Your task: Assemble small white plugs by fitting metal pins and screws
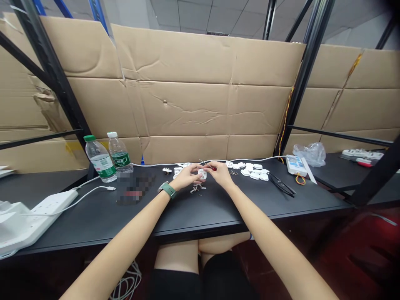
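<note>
The left hand held a white case, likely to keep it still, while the right hand pinched a thin tool.

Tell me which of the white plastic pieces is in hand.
The white piece held in the left hand, with the right hand close beside it; the other white pieces lie on the black tabletop.
</note>
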### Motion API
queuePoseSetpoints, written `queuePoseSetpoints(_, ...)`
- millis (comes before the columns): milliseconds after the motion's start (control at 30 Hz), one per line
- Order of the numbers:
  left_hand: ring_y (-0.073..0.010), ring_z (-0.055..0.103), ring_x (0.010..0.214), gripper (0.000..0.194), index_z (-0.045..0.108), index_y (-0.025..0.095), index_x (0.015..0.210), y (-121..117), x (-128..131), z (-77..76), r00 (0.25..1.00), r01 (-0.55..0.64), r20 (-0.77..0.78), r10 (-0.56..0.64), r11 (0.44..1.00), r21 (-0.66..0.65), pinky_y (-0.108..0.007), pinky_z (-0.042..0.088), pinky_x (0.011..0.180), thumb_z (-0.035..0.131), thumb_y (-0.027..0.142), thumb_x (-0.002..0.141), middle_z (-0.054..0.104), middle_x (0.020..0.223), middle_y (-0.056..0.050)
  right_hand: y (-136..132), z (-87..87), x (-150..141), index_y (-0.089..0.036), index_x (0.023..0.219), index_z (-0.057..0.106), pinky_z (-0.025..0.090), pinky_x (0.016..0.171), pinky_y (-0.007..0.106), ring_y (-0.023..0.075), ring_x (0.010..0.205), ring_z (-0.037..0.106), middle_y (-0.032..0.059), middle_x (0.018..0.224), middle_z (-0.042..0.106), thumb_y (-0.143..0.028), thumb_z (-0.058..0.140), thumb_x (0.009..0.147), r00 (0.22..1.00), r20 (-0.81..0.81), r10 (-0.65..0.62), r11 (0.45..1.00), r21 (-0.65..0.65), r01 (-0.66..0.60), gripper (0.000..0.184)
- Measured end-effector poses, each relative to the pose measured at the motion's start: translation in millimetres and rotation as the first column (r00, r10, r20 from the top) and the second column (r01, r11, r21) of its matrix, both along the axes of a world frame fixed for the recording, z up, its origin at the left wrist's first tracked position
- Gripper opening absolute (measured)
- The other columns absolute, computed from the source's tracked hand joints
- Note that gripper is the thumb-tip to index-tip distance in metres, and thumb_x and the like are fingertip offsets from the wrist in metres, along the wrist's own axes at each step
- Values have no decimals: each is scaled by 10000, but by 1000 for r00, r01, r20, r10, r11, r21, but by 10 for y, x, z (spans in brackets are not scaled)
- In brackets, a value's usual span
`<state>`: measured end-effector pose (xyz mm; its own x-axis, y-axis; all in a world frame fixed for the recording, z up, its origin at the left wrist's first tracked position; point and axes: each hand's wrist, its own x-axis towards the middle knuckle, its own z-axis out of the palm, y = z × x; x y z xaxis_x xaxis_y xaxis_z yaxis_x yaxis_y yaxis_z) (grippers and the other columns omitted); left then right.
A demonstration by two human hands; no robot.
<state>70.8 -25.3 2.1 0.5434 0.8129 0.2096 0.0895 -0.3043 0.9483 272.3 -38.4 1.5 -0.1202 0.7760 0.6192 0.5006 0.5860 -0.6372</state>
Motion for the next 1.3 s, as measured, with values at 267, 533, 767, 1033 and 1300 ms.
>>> queuePoseSetpoints(267,-269,771,900,463,630,187,1191,-41,0,43,999,-17,-35,17,1000,-10,-445,648,805,728,510,874,705,1166,-133,55,-46,8,-193,830,776,461,698,266,160,693,618,26,785,751,-236,706,857,999,12,38,994,101,-39,86)
queuePoseSetpoints(533,-263,777,861,423,660,187,1151,27,11,-18,996,-63,-62,64,998,10,-408,658,736,691,525,898,712,1195,-133,87,-101,-8,-195,817,768,466,715,262,162,740,643,23,797,737,-189,730,861,996,33,84,983,164,-88,58)
queuePoseSetpoints(767,-248,776,827,433,634,199,1158,44,12,-26,998,-64,-18,64,998,-8,-396,665,696,722,514,875,717,1174,-118,117,-123,10,-204,844,789,464,744,281,167,781,625,38,830,690,-200,769,872,992,122,38,975,212,-64,35)
queuePoseSetpoints(1033,-247,777,809,441,640,194,1125,10,19,7,997,-74,-33,74,997,-12,-389,663,687,735,530,856,729,1116,-115,113,-130,23,-207,840,777,462,735,279,162,774,611,32,841,667,-206,764,876,990,136,38,978,200,-65,38)
queuePoseSetpoints(1300,-239,769,827,407,659,172,1141,47,-64,55,981,-189,-31,190,981,29,-362,659,666,718,470,869,746,1105,-120,42,-96,31,-186,886,760,453,734,258,153,768,616,24,840,715,-192,696,897,971,198,132,986,70,-148,65)
